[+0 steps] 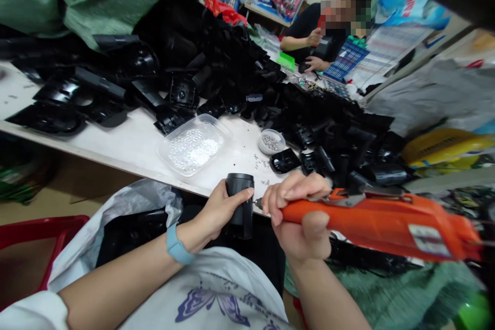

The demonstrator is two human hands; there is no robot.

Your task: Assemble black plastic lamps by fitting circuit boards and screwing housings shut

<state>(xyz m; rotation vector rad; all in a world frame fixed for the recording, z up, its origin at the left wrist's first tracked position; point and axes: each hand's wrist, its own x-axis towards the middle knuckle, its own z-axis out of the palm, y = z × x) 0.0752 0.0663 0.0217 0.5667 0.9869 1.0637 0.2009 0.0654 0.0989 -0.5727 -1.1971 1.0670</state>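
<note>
My left hand (pixel 222 211) grips a black plastic housing (pixel 240 206), roughly cylindrical, at the table's front edge. The thumb lies across its side. In my right hand (pixel 299 211) is an orange electric screwdriver (pixel 363 221), held level with its fingers wrapped round the front end. The screwdriver's tip (pixel 258 203) points left and meets the right side of the housing; whether a screw sits there is too small to tell. Beyond my hands stand a small round cup of screws (pixel 271 142) and a clear plastic tub (pixel 195 144) of small shiny transparent pieces.
Heaps of black plastic parts (pixel 247 72) cover the back of the white table (pixel 127 139). Loose screws lie near the cup. Another person (pixel 320 36) works across the table beside a blue crate (pixel 346 59). A red stool (pixel 54 237) stands at lower left.
</note>
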